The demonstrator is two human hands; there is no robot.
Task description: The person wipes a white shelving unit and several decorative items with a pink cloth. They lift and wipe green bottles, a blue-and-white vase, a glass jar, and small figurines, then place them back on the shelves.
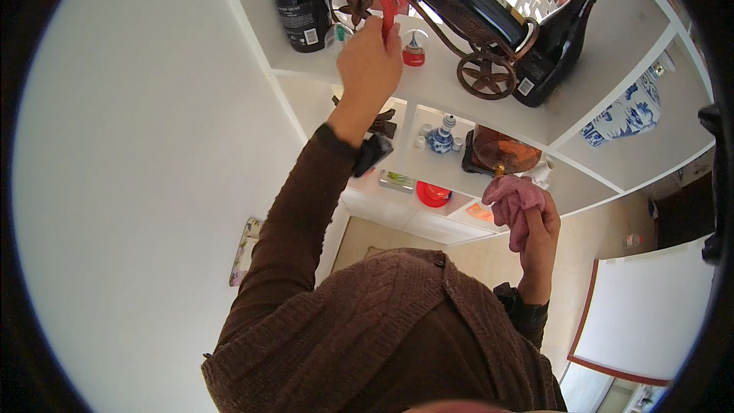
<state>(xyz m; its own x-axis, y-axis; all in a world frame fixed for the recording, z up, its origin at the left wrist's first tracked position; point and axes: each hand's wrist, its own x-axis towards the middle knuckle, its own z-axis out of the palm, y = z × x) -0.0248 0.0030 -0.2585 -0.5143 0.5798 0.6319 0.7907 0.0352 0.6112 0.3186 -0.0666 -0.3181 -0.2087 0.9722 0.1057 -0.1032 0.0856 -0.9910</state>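
Up at the top shelf, my left hand is closed on a slim red object whose exact kind I cannot make out. Beside it on the shelf stand a clear, greenish small item and a little red-based container with a pointed top. Just behind is a bronze tricycle-shaped wine rack cradling a dark bottle. Lower and to the right, my right hand grips a crumpled pink cloth, near the lower shelf and apart from the rack.
Dark wine bottles stand at the left and right of the rack. A blue-and-white vase occupies the right compartment. Below are a small blue-and-white bottle, an amber glass piece and a red round item. A white wall borders the left.
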